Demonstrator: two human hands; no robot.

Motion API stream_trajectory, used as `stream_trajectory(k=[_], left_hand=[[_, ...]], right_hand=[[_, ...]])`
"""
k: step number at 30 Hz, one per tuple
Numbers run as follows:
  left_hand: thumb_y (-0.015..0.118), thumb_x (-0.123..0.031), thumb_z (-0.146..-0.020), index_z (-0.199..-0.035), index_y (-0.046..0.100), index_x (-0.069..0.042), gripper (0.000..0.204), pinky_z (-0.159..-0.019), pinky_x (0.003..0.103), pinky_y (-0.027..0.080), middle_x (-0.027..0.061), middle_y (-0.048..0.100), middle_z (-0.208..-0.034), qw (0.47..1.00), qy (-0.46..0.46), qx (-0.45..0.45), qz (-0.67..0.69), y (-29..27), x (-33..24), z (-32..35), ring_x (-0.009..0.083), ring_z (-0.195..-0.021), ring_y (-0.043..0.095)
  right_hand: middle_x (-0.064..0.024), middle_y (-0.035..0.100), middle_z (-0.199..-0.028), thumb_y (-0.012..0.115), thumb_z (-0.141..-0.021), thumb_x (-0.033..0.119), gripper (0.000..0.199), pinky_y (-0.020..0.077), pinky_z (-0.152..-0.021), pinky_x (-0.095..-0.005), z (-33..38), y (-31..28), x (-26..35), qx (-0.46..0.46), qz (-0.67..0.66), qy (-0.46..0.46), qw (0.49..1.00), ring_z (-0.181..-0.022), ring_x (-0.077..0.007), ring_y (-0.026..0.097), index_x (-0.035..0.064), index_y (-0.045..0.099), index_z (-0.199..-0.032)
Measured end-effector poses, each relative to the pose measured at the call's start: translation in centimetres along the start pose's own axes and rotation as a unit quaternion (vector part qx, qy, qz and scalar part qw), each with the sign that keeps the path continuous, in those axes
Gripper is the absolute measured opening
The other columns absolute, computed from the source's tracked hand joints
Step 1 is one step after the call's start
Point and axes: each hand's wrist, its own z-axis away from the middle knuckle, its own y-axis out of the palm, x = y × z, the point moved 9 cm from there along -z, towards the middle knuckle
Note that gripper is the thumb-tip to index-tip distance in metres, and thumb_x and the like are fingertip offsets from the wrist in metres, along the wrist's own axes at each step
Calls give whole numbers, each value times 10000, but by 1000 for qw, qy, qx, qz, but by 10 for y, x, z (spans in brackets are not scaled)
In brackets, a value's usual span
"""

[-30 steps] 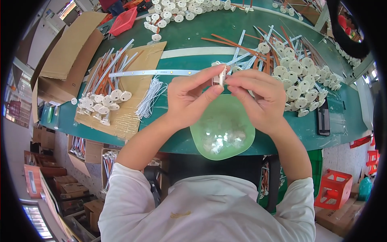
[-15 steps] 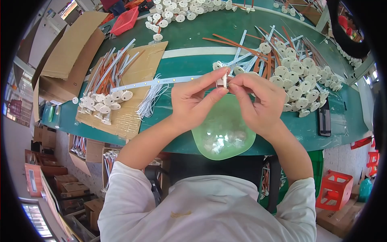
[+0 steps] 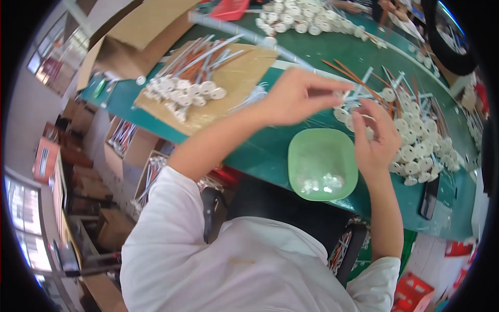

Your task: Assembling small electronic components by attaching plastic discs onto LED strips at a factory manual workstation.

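My left hand [image 3: 304, 97] pinches a small white piece [image 3: 343, 95] between thumb and fingertips; motion blurs its shape. A pale light strip [image 3: 249, 37] with small dots along it slants from the upper left to behind this hand and seems joined to that piece. Close by on the right, my right hand [image 3: 379, 136] has its thumb and forefinger apart, with nothing seen between them. Below both hands sits a green square bowl [image 3: 298, 166] holding small shiny, clear bits. Right of my right hand lies a heap of white discs [image 3: 410, 151] with pale and orange strips.
On the left, another bunch of white discs [image 3: 182, 92] with strips rests on flat cardboard [image 3: 234, 78], beside a bundle of white wires [image 3: 253, 97]. An open carton [image 3: 125, 54] stands behind. A dark phone [image 3: 429, 200] lies right. More discs [image 3: 306, 15] and another person's hands [image 3: 387, 6] are at the far side.
My hands have separated; the right has let go of the white piece and its fingers have opened. The strip now slants up to the left. The whole view has shifted and tilted.
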Motion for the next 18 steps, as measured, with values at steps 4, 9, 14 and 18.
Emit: stream_trajectory(k=[4, 9, 14, 18], left_hand=[[692, -141, -898, -1197, 703, -67, 308, -740, 246, 517, 67, 724, -894, 921, -92, 170, -340, -82, 0, -2, 96, -821, 658], [695, -146, -851, -1166, 719, -68, 326, -661, 305, 563, 99, 732, -868, 765, -323, 287, -477, -226, 28, 58, 160, -729, 710], [675, -170, -860, -1165, 736, -141, 313, -673, 335, 595, 96, 739, -874, 667, -529, 223, -474, -290, 31, 102, 179, -732, 718], [653, -180, -866, -1339, 609, -253, 480, -670, 325, 567, 74, 727, -916, 637, -601, 199, -440, -314, 40, 121, 151, -732, 707]], right_hand=[[-110, 714, -955, 708, -851, 3, 184, 571, -678, -282, 2, 1, -4, 18, 60, -33, 997, -798, -181, 695, -16, 685, -1033], [-111, 705, -868, 717, -852, 33, 188, 542, -618, -298, 4, 20, 6, 85, 89, -94, 988, -710, -212, 678, 6, 680, -1035], [-112, 694, -771, 717, -865, 72, 172, 528, -601, -319, 11, 28, -2, 146, 124, -69, 979, -662, -230, 670, 24, 677, -1025], [-122, 689, -742, 711, -874, 90, 133, 520, -597, -320, 12, 29, -5, 158, 133, -42, 978, -643, -239, 670, 24, 677, -985]])
